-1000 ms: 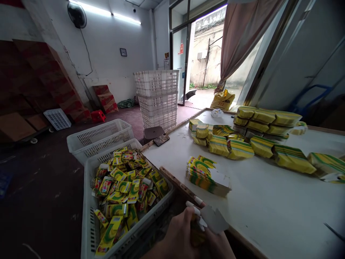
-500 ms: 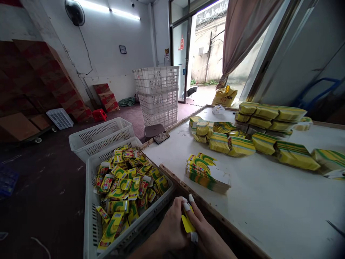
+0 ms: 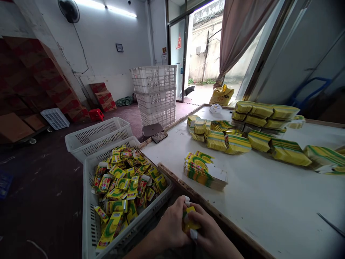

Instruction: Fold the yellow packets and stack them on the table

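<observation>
Both hands meet just below the near table edge, closed round one small yellow carton (image 3: pixel 190 220). My left hand (image 3: pixel 171 226) wraps its left side, fingertips in white tape. My right hand (image 3: pixel 211 235) grips it from the right. Above them on the white table (image 3: pixel 269 208) lies a stack of flat yellow-green carton blanks (image 3: pixel 205 171). Left of my hands a white crate (image 3: pixel 88 216) holds several folded yellow-green cartons (image 3: pixel 125 183).
Bundles of flat blanks (image 3: pixel 258 131) lie across the far table. An empty white crate (image 3: pixel 98 135) stands behind the full one. A stack of white crates (image 3: pixel 155 95), a stool with a phone (image 3: pixel 159 136), red-brown boxes (image 3: pixel 40 82) and an open doorway lie beyond.
A second ago the hands held a flat white-backed blank up at the table edge. It is now folded into a small yellow carton, held lower and clasped by both hands.
</observation>
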The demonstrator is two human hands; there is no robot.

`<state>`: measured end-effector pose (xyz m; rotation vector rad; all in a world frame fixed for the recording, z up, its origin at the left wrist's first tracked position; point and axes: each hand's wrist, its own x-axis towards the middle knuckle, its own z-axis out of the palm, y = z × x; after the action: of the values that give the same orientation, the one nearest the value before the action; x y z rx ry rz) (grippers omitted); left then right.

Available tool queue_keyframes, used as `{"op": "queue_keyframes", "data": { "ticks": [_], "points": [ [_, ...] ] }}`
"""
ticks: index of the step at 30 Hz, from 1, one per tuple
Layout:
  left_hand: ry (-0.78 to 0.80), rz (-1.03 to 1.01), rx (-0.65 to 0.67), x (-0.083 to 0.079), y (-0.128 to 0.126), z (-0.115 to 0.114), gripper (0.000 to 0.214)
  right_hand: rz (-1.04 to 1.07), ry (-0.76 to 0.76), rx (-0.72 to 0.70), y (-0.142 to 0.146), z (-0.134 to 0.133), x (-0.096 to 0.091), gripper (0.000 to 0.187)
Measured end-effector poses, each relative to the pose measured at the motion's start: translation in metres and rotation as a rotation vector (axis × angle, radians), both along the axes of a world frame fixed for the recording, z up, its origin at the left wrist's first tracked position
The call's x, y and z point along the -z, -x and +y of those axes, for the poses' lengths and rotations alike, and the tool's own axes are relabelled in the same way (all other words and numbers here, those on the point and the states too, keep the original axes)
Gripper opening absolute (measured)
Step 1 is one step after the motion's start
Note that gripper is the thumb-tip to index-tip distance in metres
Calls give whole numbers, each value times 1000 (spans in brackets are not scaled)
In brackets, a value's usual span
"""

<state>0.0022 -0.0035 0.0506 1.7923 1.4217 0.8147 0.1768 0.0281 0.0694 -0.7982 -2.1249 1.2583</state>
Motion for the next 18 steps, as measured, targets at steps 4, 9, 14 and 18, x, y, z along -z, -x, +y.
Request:
{"op": "queue_keyframes", "data": {
  "ticks": [4, 9, 14, 18],
  "points": [
    [-36, 22, -32, -6, 7, -5, 76, 66, 2, 37, 20, -4, 17, 41],
    [-87, 196, -330, -20, 68, -6, 75, 149, -43, 101, 33, 4, 29, 66],
    [-178, 635, -693, 3, 166, -32, 85, 41, -241, 394, -7, 33, 38, 38],
    [206, 573, -459, 49, 189, -75, 76, -182, -294, 469, -60, 46, 48, 28]
  ]
}}
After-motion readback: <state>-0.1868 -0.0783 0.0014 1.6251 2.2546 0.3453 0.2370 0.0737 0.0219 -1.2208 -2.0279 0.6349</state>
